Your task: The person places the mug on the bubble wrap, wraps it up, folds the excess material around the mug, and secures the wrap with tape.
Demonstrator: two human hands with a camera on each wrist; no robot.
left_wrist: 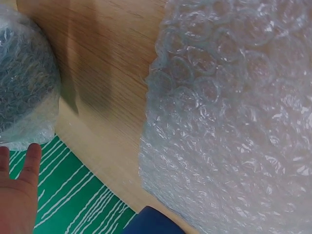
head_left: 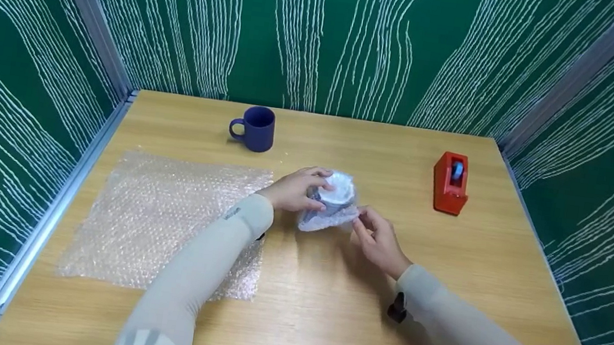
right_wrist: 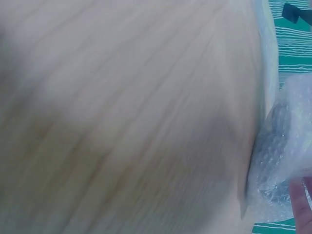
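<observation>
A round object wrapped in bubble wrap (head_left: 338, 191) stands near the middle of the table; its kind is hidden by the wrap. From the left, my left hand (head_left: 298, 190) grips this bundle, thumb and fingers spread round its side. In the left wrist view the layers of the bundle (left_wrist: 27, 80) look dark beneath the plastic. My right hand (head_left: 382, 243) pinches a loose flap of the wrap at the lower right. The right wrist view shows the bundle (right_wrist: 287, 141) at its right edge, with fingertips (right_wrist: 301, 204) against the plastic.
A flat sheet of bubble wrap (head_left: 172, 220) covers the table's left side, partly under the left forearm. Behind it stands a dark blue mug (head_left: 259, 130), handle to the left. A red tape dispenser (head_left: 450, 184) sits at the right. Green, white-lined panels (head_left: 254, 31) enclose the table.
</observation>
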